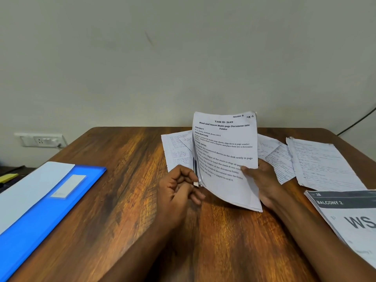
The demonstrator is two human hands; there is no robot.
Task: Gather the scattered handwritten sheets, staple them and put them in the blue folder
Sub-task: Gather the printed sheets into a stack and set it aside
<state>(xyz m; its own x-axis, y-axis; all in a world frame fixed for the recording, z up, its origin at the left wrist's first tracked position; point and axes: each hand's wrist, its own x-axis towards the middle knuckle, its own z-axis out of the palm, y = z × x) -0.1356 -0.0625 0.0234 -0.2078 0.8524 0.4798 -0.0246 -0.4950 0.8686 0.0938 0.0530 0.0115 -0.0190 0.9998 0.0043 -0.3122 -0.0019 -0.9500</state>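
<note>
Right hand: the right hand (262,180) grips the printed sheet (225,157) at its right edge, with the thumb on the front over the printed lines and the fingers behind the paper.
Left hand: the left hand (179,186) is beside the lower left edge of the printed sheet, its fingers curled; something small and white shows at the fingertips, but I cannot tell if it holds the paper or only touches it.
Printed sheet: it stands nearly upright above the worktop (132,200), tilted a little, with the heading "TASK ID: 3649" at the top; more than one leaf shows at its lower edge.
Handwritten sheets: they lie flat on the far right part of the worktop. One handwritten sheet (177,151) is partly hidden behind the printed sheet on the left side, some overlapping ones (278,157) are just behind the right hand, and a larger one (323,165) lies further to the right.
Blue folder: the blue folder (40,216) lies on the left side of the worktop, well apart from the handwritten sheets, with a pale label on its cover and a white sheet (30,190) along its left side.
Other paper: a printed page (350,216) with "BALCONY 2" lies at the right edge, near the right forearm.
Wall: a wall socket (42,140) is on the left, behind the worktop.
</note>
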